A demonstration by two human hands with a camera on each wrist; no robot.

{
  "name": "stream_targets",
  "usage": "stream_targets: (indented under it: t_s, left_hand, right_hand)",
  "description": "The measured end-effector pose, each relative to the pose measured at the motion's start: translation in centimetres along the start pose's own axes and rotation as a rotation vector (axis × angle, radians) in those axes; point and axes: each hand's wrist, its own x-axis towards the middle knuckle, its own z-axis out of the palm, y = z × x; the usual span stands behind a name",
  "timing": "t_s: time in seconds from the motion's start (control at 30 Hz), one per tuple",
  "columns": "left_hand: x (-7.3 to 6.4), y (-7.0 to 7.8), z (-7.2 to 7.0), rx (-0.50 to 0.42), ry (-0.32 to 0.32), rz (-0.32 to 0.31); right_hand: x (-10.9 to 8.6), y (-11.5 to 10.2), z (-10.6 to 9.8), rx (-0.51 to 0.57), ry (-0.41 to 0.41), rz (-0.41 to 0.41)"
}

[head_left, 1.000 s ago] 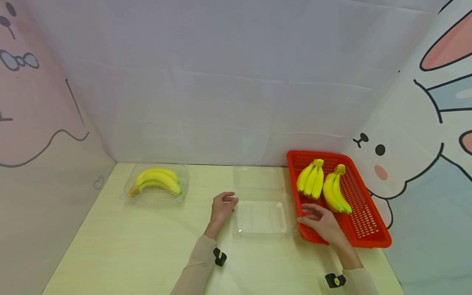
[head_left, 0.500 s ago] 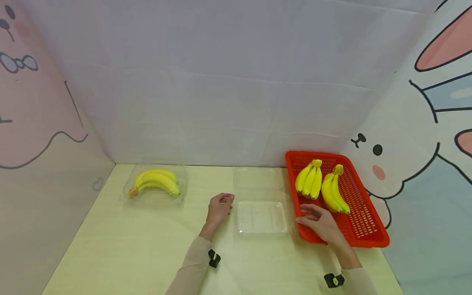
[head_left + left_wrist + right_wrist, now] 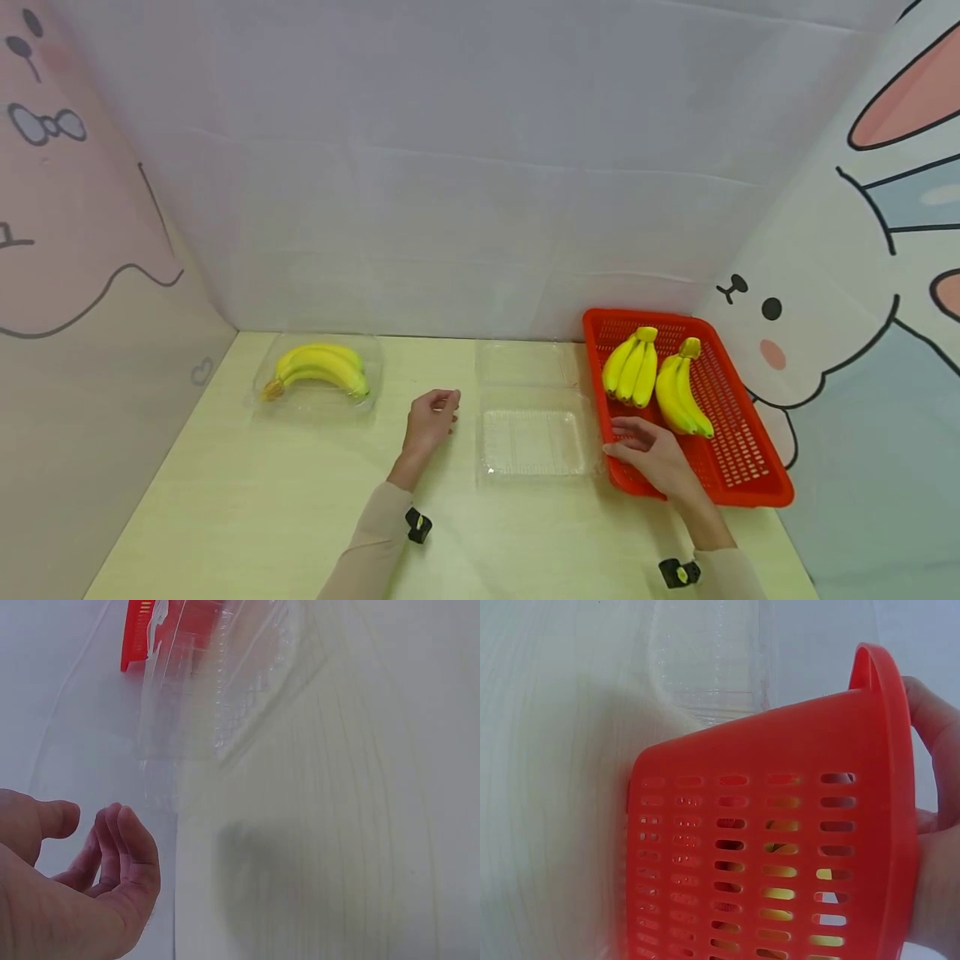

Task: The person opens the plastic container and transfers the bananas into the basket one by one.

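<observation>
My left hand [image 3: 431, 425] hovers over the table left of the open clear plastic clamshell box [image 3: 532, 442]. Its fingers curve loosely with nothing between them; in the left wrist view, the thumb stands apart from the fingertips [image 3: 129, 817]. Over the near left part of the red basket [image 3: 750, 450], my right hand [image 3: 652, 457] is held with relaxed fingers, the thumb right at the left rim. The basket's wall hides part of that hand in the right wrist view. Inside the basket lie two banana bunches, one [image 3: 632, 367] on the left and another [image 3: 682, 392] beside it.
Another clear box [image 3: 371, 367] at the back left contains a banana bunch [image 3: 318, 368]. A pale cloth wall [image 3: 412, 208] rises behind the table [image 3: 225, 500], and printed cartoon panels [image 3: 817, 350] flank both sides.
My left hand has drawn away to the left from the clear box in the middle. My right hand stays over the basket's left rim; the bananas have not moved.
</observation>
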Motion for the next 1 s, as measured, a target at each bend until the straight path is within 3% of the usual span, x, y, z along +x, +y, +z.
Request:
stream_targets:
  t_s: [0.5,1.0]
  left_hand:
    - [-0.3,1.2,-3.0,-0.016,0.047,0.066]
    - [-0.5,1.8,-6.7,-0.028,0.083,0.029]
  right_hand:
    - [0.1,0.3,-0.3,-0.003,0.006,-0.013]
    - [0.0,0.2,0.0,-0.001,-0.001,0.026]
